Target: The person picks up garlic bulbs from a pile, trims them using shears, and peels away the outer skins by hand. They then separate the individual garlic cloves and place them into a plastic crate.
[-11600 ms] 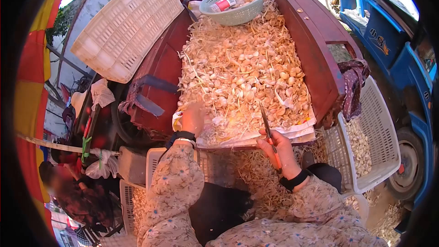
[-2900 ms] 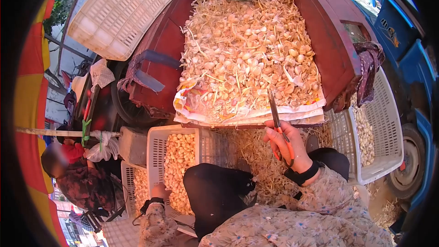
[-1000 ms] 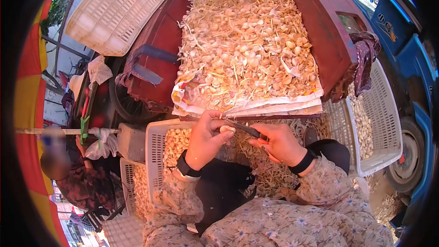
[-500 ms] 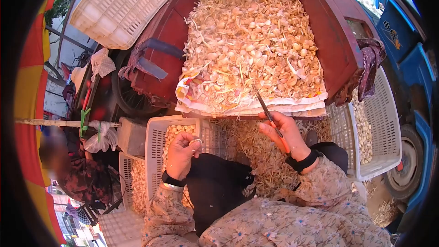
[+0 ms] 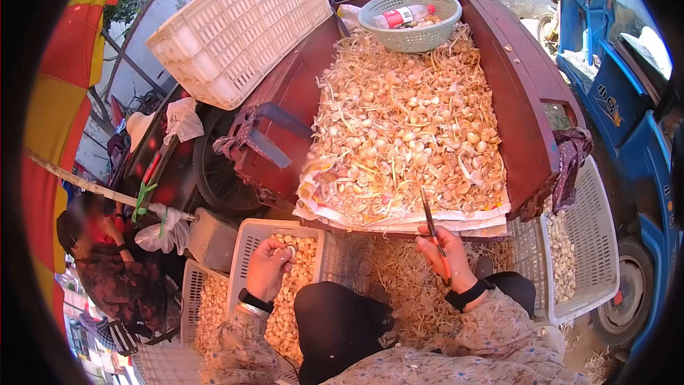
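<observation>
My left hand [image 5: 268, 269] is closed, pinching a pale garlic clove [image 5: 291, 251] between thumb and fingertips. It hovers over a white crate [image 5: 246, 250] that holds peeled-looking cloves. In my right hand [image 5: 456, 265] is a pair of scissors [image 5: 429, 215] with dark blades and orange-red handles, the tips pointing up and away from me. The blades overlap the front edge of a broad heap of garlic cloves, stalks and skins [image 5: 406, 128]. That heap lies on white sheeting [image 5: 399, 225] in a dark red cart bed [image 5: 524, 86].
A green basket [image 5: 420, 39] with a plastic bottle [image 5: 405, 16] sits atop the heap's far end. Another crate of cloves [image 5: 591, 242] stands at right, beside a blue vehicle [image 5: 634, 121]. An upturned white crate [image 5: 242, 29] leans at left. A person [image 5: 121, 278] sits at far left.
The view has tilted up and shifted, so the cart sits lower and the whole basket shows. My left hand has moved slightly left over the crate, still pinching the clove. The scissors stay in my right hand.
</observation>
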